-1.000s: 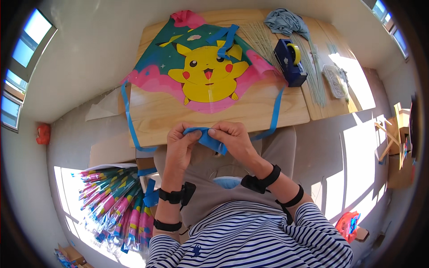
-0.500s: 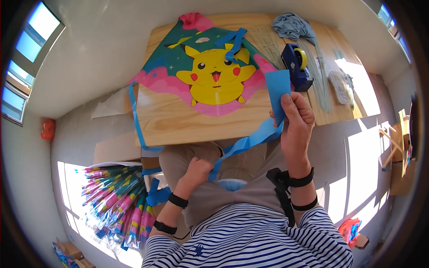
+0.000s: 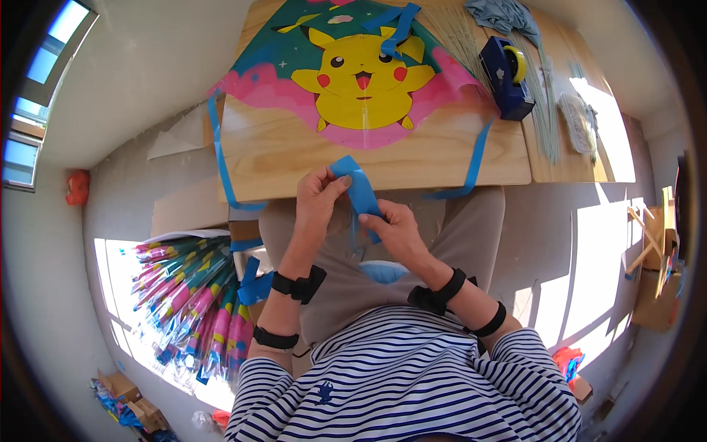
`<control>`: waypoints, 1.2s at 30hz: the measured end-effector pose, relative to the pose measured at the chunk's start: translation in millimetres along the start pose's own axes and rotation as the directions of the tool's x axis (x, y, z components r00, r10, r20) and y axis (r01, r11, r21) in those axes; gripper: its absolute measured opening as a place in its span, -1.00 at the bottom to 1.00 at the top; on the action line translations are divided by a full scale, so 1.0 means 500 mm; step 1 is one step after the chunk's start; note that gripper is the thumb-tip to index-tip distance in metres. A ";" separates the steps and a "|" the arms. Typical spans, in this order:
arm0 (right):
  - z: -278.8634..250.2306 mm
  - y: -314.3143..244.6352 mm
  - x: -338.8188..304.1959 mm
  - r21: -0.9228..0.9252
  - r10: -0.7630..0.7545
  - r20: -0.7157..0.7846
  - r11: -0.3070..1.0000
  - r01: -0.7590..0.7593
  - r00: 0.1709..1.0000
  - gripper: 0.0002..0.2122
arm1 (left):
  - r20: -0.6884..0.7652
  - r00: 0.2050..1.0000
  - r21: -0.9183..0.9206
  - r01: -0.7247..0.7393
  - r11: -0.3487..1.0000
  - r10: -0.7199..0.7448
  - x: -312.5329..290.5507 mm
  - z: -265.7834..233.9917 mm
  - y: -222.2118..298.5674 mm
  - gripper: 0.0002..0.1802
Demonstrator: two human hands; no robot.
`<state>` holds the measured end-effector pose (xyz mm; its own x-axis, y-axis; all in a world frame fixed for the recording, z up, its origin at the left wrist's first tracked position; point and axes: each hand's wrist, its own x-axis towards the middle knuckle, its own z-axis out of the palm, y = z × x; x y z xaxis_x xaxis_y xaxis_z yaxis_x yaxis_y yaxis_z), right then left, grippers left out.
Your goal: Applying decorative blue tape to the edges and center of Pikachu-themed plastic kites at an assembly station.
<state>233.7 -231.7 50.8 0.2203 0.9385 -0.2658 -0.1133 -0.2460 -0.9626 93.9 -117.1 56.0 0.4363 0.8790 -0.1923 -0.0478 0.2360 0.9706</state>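
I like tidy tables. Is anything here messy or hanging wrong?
Yes. The kite's blue ribbons droop off the wooden table edges on both sides, and a blue strip is bent between both hands over the lap.

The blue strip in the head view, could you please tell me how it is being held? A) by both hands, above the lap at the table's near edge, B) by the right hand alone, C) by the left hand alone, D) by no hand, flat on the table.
A: the left hand pinches the upper end of the blue strip and the right hand its lower end, near the table edge.
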 end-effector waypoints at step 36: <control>0.118 0.108 0.126 0.759 0.528 0.066 0.525 -0.386 0.847 -0.77 | 0.353 0.872 0.852 -0.449 0.268 0.338 0.067 0.022 -0.057 -0.52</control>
<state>184.2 -171.4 -15.0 0.0629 0.6809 -0.7297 -0.8796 -0.3075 -0.3629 119.8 -98.8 23.6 0.6813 0.7007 0.2119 0.5574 -0.6842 0.4703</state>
